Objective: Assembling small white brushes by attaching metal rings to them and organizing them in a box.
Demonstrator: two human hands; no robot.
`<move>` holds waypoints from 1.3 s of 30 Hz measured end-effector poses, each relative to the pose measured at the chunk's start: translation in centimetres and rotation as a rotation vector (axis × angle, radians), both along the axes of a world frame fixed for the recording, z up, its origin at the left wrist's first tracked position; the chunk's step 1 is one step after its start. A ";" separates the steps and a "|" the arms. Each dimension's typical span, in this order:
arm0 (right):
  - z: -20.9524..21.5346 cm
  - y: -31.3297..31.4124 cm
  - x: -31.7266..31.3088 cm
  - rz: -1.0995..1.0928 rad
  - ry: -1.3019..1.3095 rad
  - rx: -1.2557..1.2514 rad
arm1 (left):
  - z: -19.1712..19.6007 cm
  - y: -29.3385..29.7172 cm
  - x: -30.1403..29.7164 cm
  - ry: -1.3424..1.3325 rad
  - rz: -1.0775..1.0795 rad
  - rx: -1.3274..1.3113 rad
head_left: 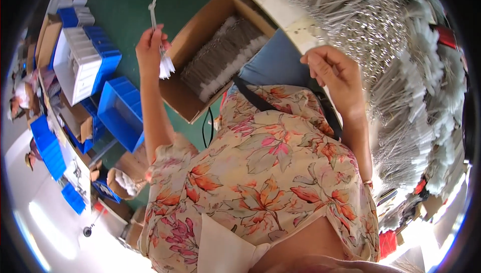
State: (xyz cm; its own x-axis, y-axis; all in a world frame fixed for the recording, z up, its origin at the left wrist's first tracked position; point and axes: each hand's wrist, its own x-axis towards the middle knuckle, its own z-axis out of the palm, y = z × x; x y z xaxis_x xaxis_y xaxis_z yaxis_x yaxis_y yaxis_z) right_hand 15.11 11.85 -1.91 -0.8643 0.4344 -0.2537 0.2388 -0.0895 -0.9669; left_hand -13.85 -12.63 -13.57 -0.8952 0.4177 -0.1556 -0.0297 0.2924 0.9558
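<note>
My left hand, raised beside the cardboard box, is closed around a small bunch of thin wire brushes. Their white ends hang below my fingers, and thin looped tips stick up above. My right hand is held over the table edge with its fingers loosely bent and apart, and nothing shows in it. Next to it a big heap of similar wire brushes, with shiny metal ends and white bristles, covers the table. The open cardboard box holds rows of the same brushes, white ends lined up.
A blue cushion-like surface lies between the box and the table. To the left stand a blue bin, a white bin and more crates on a bench. A black cable hangs by the box. Other people are far left.
</note>
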 end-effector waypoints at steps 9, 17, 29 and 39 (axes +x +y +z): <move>-3.7 -1.9 2.0 0.121 -0.304 0.083 | -24.2 -17.5 8.8 -0.010 0.436 -0.741; -3.4 -1.1 2.3 0.076 -0.305 0.051 | -24.1 -15.3 7.8 -0.150 0.777 -0.244; 4.0 4.8 9.1 -0.391 0.071 0.072 | 17.1 31.1 0.1 0.743 -0.427 0.492; 8.8 12.7 17.1 -0.741 -0.295 0.578 | 14.2 55.7 0.2 1.327 -0.639 -0.512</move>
State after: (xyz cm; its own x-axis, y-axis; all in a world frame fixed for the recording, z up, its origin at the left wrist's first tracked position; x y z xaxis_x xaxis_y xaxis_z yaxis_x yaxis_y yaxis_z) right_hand 32.22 24.51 6.86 -0.2595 0.9657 0.0068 0.5520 0.1541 -0.8194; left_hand -13.65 43.04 0.58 -0.2029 0.9206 0.3337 0.9761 0.2174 -0.0062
